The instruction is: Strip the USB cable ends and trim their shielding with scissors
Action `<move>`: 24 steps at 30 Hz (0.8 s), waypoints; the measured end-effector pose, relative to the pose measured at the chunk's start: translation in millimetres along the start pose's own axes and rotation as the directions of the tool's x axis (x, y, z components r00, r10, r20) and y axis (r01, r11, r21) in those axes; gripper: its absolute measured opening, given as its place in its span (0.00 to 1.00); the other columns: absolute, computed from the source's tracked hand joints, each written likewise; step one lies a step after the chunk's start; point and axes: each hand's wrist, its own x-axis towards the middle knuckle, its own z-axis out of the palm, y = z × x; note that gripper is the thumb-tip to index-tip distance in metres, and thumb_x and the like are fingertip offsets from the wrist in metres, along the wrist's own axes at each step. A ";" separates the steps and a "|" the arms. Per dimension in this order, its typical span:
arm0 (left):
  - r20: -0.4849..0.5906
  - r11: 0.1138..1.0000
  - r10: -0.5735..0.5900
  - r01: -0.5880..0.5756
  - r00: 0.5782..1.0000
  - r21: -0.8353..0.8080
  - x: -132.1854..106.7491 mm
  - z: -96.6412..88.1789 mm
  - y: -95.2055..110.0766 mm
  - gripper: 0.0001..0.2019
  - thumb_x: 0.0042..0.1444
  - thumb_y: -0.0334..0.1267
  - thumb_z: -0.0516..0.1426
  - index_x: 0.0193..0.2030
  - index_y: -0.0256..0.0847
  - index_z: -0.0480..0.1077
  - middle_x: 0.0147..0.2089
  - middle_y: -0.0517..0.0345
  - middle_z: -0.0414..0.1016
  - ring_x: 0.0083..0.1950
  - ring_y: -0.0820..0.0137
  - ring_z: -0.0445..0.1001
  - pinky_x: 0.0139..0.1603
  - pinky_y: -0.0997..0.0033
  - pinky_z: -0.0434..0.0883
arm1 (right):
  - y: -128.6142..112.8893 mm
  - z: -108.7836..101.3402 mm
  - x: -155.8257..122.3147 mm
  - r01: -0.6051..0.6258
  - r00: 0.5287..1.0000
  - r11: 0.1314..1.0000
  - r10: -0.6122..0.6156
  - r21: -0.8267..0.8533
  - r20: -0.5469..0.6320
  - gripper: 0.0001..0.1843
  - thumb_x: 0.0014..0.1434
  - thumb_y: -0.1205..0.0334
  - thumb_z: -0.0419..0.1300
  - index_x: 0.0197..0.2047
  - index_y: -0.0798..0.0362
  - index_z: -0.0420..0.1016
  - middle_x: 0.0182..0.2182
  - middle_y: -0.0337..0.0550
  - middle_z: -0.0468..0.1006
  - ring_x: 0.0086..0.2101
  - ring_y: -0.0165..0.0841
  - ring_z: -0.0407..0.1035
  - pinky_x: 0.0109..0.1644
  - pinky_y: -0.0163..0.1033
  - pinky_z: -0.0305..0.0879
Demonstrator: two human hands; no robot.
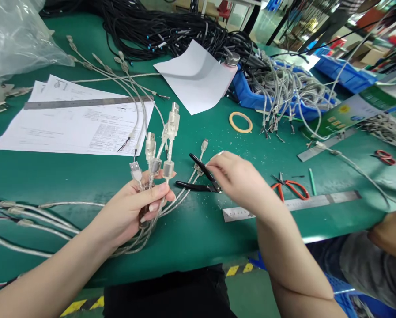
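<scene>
The bundle of clear USB cables [158, 150] stands near the front edge of the tabletop [198, 229]. The left hand [134, 210] holds it with the fingers wrapped tight around the cords, and four or five plugs stick up above the fist. By the look of it, these are the pieces already gathered. One more plugged cable [204, 143] lies flat just beside them. Several loose cables [118, 75] trail toward the far left corner, so a good share seems still unhandled. The right hand [237, 176] rests at the black cutters [198, 176] lying on the mat, fingertips drawn together by the upper handle. Whether they pinch the handle or the thin cord beside it cannot be told. Further right lie red-handled snips [292, 187] and a steel ruler [293, 204]. As for containers, a blue bin [247, 95] toward the far right overflows with grey cables [290, 88]. A second blue bin [346, 73] sits behind it, its contents unclear. A clear plastic bag [12, 35] slumps at the far left corner.
</scene>
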 end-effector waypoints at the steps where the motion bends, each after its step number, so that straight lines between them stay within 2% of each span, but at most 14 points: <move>1: 0.000 1.000 0.001 -0.001 1.000 -0.010 -0.2 0.4 0.8 0.13 0.49 0.40 0.69 0.38 0.40 0.72 0.24 0.61 0.74 0.19 0.83 0.54 0.16 0.84 0.53 | 10.4 -5.6 -0.3 -0.062 0.998 0.997 0.062 -0.042 0.000 0.12 0.67 0.67 0.50 0.38 0.57 0.74 0.36 0.51 0.75 0.36 0.40 0.68 0.42 0.44 0.63; 3: -0.003 1.000 -0.001 0.001 1.000 -0.031 -0.6 1.0 2.0 0.13 0.48 0.38 0.70 0.37 0.39 0.72 0.23 0.61 0.74 0.19 0.82 0.55 0.16 0.84 0.53 | 32.0 -11.2 -1.9 -0.180 0.983 0.979 0.181 -0.094 0.003 0.10 0.66 0.62 0.53 0.37 0.56 0.73 0.36 0.52 0.75 0.37 0.42 0.67 0.42 0.45 0.62; 6: 0.003 0.999 -0.012 0.012 1.000 -0.052 -1.3 0.4 2.2 0.13 0.49 0.38 0.69 0.36 0.38 0.71 0.22 0.62 0.74 0.18 0.82 0.54 0.15 0.83 0.50 | 58.8 -6.3 -6.3 -0.312 0.947 0.949 0.315 -0.047 0.066 0.12 0.60 0.53 0.60 0.36 0.55 0.70 0.38 0.52 0.74 0.40 0.44 0.68 0.41 0.45 0.64; 9: 0.023 0.999 -0.002 0.004 1.000 -0.051 -1.5 -1.8 0.9 0.12 0.51 0.38 0.68 0.37 0.37 0.71 0.24 0.60 0.76 0.17 0.83 0.55 0.15 0.82 0.49 | 72.5 4.9 -10.5 -0.338 0.930 0.941 0.334 -0.002 0.153 0.10 0.59 0.55 0.58 0.32 0.52 0.66 0.32 0.48 0.75 0.34 0.41 0.69 0.37 0.43 0.64; 11: 0.049 0.999 0.007 -0.004 0.999 -0.046 -1.2 -3.3 0.1 0.11 0.51 0.38 0.68 0.36 0.37 0.72 0.24 0.59 0.77 0.17 0.83 0.55 0.15 0.82 0.50 | 75.4 9.8 -13.0 -0.329 0.936 0.944 0.328 -0.014 0.125 0.09 0.59 0.58 0.56 0.29 0.51 0.62 0.29 0.47 0.73 0.32 0.41 0.68 0.36 0.43 0.63; 13: 0.074 0.999 0.015 -0.011 0.997 -0.048 -0.7 -4.1 -0.1 0.11 0.52 0.38 0.67 0.36 0.36 0.71 0.24 0.59 0.78 0.17 0.84 0.56 0.16 0.82 0.50 | 73.9 10.5 -16.2 -0.337 0.940 0.941 0.339 -0.038 0.048 0.09 0.59 0.59 0.55 0.29 0.50 0.58 0.29 0.49 0.72 0.32 0.42 0.68 0.36 0.44 0.62; 15: 0.081 0.998 0.022 -0.017 0.996 -0.062 -0.5 -4.1 0.1 0.11 0.52 0.38 0.67 0.36 0.36 0.71 0.24 0.59 0.77 0.17 0.84 0.56 0.16 0.83 0.50 | 66.4 8.0 -21.0 -0.359 0.932 0.933 0.358 -0.016 -0.053 0.09 0.60 0.59 0.53 0.31 0.49 0.56 0.28 0.49 0.72 0.30 0.41 0.68 0.34 0.43 0.61; 16: 0.082 0.998 0.024 -0.018 0.996 -0.066 -0.6 -3.9 0.2 0.11 0.52 0.38 0.67 0.36 0.36 0.71 0.23 0.60 0.77 0.17 0.84 0.56 0.16 0.83 0.50 | 59.6 6.3 -23.9 -0.361 0.926 0.931 0.364 0.047 -0.104 0.09 0.62 0.59 0.53 0.33 0.49 0.55 0.28 0.47 0.73 0.29 0.40 0.68 0.32 0.42 0.61; 19: 0.080 0.998 0.029 -0.025 0.996 -0.057 -1.1 -2.7 0.5 0.11 0.52 0.38 0.67 0.34 0.35 0.71 0.24 0.59 0.77 0.17 0.84 0.55 0.15 0.82 0.48 | 27.4 3.8 -32.2 -0.238 0.921 0.920 0.316 0.311 -0.229 0.08 0.66 0.56 0.52 0.42 0.51 0.59 0.29 0.42 0.75 0.23 0.32 0.66 0.28 0.37 0.61; 20: 0.078 0.998 0.034 -0.030 0.996 -0.047 -1.1 -2.2 0.4 0.11 0.52 0.38 0.67 0.33 0.35 0.71 0.24 0.59 0.77 0.17 0.84 0.55 0.15 0.81 0.48 | 14.1 4.4 -34.1 -0.163 0.928 0.922 0.264 0.352 -0.263 0.08 0.67 0.57 0.52 0.46 0.52 0.62 0.30 0.41 0.75 0.23 0.30 0.66 0.28 0.36 0.62; 22: 0.065 0.999 0.045 -0.042 0.997 -0.034 -1.0 -0.9 0.2 0.11 0.52 0.38 0.67 0.33 0.34 0.71 0.25 0.58 0.77 0.17 0.84 0.56 0.15 0.81 0.48 | -11.9 7.7 -35.6 -0.012 0.946 0.944 0.118 0.331 -0.303 0.10 0.70 0.60 0.50 0.50 0.52 0.67 0.30 0.40 0.74 0.27 0.30 0.68 0.32 0.36 0.64; 24: 0.043 0.998 0.048 -0.047 0.998 -0.032 -0.9 0.5 0.1 0.11 0.52 0.38 0.67 0.35 0.34 0.71 0.24 0.58 0.77 0.17 0.84 0.55 0.15 0.80 0.47 | -32.7 13.0 -34.4 0.115 0.950 0.949 -0.018 0.295 -0.313 0.11 0.70 0.64 0.48 0.49 0.54 0.71 0.30 0.41 0.72 0.31 0.31 0.68 0.36 0.36 0.65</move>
